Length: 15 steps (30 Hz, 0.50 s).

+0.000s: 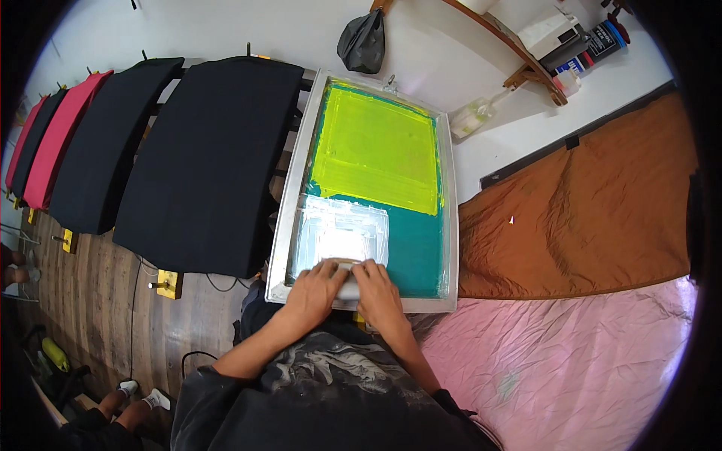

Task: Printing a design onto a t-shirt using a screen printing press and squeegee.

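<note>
A metal-framed screen point(451, 188) holds teal mesh point(414, 252), with lime-yellow ink point(376, 143) over the far part and white ink point(320, 222) at the near left. My left hand point(312, 295) and my right hand point(380, 297) grip a squeegee point(346, 278) at the screen's near edge, by the white ink. The fingers of both hands curl over its top edge. Its blade is hidden from view.
Padded boards point(195, 158) in black and pink stretch leftward. Brown fabric point(587, 210) and pink fabric point(526, 361) lie right. A wooden shelf point(492, 34) with containers and a black bag point(362, 45) are behind. Another person's legs point(131, 413) show at lower left, near cables.
</note>
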Tool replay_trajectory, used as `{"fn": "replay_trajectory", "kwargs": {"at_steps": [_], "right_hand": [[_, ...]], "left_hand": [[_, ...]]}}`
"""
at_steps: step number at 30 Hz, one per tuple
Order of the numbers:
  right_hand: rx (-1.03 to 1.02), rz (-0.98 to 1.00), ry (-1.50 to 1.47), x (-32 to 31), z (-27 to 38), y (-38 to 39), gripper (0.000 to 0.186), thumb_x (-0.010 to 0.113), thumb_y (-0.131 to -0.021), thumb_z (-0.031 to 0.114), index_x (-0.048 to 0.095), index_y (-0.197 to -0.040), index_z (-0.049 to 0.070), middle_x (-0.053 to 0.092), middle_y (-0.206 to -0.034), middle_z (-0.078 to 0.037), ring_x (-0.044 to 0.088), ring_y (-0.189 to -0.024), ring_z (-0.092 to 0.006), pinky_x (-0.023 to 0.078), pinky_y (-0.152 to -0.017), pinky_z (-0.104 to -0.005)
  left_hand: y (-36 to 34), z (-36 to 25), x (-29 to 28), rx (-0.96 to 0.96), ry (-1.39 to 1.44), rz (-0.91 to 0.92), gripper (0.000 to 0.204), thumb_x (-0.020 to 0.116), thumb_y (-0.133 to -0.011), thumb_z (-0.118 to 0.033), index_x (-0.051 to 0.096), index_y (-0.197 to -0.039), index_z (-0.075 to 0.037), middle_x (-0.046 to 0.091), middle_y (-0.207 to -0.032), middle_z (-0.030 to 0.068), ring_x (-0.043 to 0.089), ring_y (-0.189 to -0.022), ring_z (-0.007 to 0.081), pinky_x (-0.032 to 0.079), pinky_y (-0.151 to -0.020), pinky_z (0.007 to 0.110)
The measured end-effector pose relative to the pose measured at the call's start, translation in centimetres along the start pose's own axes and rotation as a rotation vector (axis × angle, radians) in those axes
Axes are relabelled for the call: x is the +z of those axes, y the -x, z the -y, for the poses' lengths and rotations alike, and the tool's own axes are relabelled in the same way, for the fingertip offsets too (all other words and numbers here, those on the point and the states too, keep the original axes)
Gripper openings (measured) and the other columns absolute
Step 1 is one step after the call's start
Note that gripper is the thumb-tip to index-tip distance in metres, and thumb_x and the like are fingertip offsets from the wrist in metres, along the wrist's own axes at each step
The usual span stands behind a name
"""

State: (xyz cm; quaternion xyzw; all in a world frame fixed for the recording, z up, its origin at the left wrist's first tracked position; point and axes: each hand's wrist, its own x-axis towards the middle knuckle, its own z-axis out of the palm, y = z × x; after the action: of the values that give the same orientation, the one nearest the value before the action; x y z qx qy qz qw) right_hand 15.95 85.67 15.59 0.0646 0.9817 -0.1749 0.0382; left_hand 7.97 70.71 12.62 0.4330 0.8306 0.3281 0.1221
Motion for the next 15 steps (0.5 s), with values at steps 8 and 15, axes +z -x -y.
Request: {"fn": "replay_trajectory", "kwargs": {"at_steps": [8, 15], "right_hand": [[0.011, 0.098, -0.048, -2.6, -0.3, -1.5, 0.041, 0.059, -0.066, -0.008, 0.057, -0.106, 0.004, 0.057, -0.099, -0.016, 0.057, -0.097, -0.0387, 0.048, -0.083, -0.0462], [0.048, 0.103, -0.035, -3.1, -3.6, -9.4, 0.035, 0.058, -0.068, -0.008, 0.060, -0.101, 0.004, 0.059, -0.095, -0.020, 0.058, -0.095, -0.0413, 0.048, -0.078, -0.0482]], "left_hand": [[-2.2, -0.8, -3.7, -0.055, -0.002, 0.231, 0.044, 0.062, -0.070, 0.004, 0.063, -0.113, -0.005, 0.066, -0.101, 0.0179, 0.066, -0.086, 0.0380, 0.054, -0.079, 0.045], [-9.8, 2.7, -4.0, -0.098, -0.022, 0.181, 0.033, 0.063, -0.072, 0.000, 0.067, -0.104, -0.006, 0.069, -0.091, 0.0203, 0.067, -0.087, 0.0373, 0.054, -0.076, 0.045]]}}
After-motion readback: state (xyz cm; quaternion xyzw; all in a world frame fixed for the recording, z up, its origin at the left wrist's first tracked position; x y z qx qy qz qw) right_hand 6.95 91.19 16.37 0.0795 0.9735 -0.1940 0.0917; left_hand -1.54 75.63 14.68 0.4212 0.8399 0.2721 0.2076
